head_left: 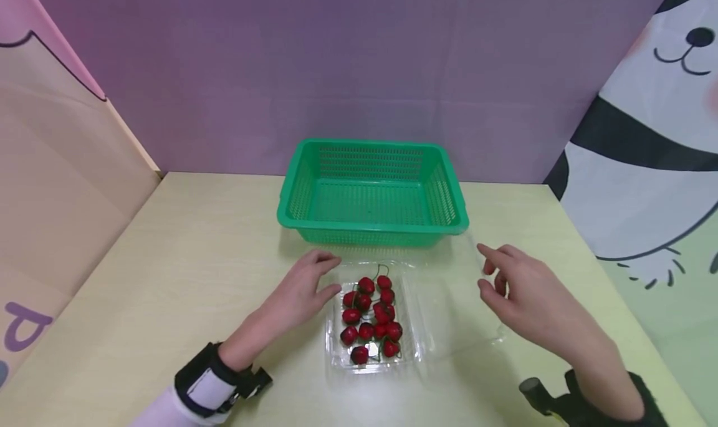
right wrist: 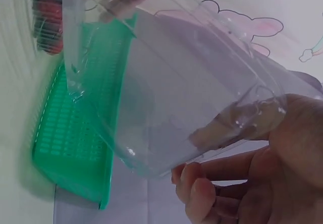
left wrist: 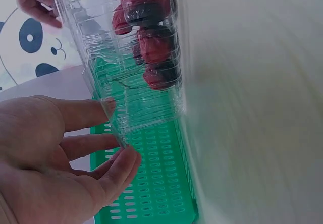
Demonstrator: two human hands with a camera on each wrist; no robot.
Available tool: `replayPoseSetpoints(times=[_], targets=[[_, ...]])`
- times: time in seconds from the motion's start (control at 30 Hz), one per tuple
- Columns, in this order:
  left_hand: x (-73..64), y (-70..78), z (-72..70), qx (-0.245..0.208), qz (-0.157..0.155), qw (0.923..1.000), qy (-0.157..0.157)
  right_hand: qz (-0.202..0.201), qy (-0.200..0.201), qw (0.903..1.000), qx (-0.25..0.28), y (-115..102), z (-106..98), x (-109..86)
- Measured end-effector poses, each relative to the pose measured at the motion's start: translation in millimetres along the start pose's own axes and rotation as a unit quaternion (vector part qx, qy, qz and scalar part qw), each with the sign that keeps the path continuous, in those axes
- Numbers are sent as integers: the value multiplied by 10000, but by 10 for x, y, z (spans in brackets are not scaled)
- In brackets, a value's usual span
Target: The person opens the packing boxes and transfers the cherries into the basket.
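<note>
A clear plastic clamshell box (head_left: 412,346) lies opened on the table, with several red cherries (head_left: 366,331) on green stems in its tray. My left hand (head_left: 305,283) is at the tray's far left corner, thumb and fingertips spread along the rim; in the left wrist view the fingertips (left wrist: 130,156) meet the plastic edge. To the right, the transparent lid (right wrist: 166,93) is swung out from the tray. My right hand (head_left: 524,293) pinches the lid's outer edge, the thumb showing through the plastic and the curled fingers (right wrist: 199,199) on the near side.
A green perforated basket (head_left: 370,237) stands just behind the box, near the table's back edge. The pale table (head_left: 224,227) is bordered by a purple back wall (head_left: 364,59) and printed side panels, one with a panda (head_left: 645,134).
</note>
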State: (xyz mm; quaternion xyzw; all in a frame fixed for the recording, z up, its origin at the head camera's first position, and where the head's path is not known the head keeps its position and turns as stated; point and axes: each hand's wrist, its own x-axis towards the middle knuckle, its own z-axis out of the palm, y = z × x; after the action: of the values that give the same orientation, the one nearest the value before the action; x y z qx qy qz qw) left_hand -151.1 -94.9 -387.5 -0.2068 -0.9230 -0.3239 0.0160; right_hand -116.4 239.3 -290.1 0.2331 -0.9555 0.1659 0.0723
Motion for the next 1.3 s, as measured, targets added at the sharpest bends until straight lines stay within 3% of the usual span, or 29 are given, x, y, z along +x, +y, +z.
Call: replayPoseSetpoints(times=[0.23, 0.43, 0.73, 1.13, 1.3], targets=[[41, -51, -4, -37, 69, 9999, 73, 468, -665, 9965, 179, 163, 48, -11], [62, -95, 0, -110, 85, 9998, 140, 764, -1348, 9868, 467, 320, 155, -18], [89, -116, 4, -122, 171, 9993, 304, 1137, -1924, 9719, 740, 503, 341, 15], [156, -107, 36, -113, 254, 9990, 349, 1212, -2083, 9682, 667, 651, 538, 51], [164, -102, 29, -65, 219, 9993, 301, 1077, -2012, 9717, 603, 633, 574, 65]])
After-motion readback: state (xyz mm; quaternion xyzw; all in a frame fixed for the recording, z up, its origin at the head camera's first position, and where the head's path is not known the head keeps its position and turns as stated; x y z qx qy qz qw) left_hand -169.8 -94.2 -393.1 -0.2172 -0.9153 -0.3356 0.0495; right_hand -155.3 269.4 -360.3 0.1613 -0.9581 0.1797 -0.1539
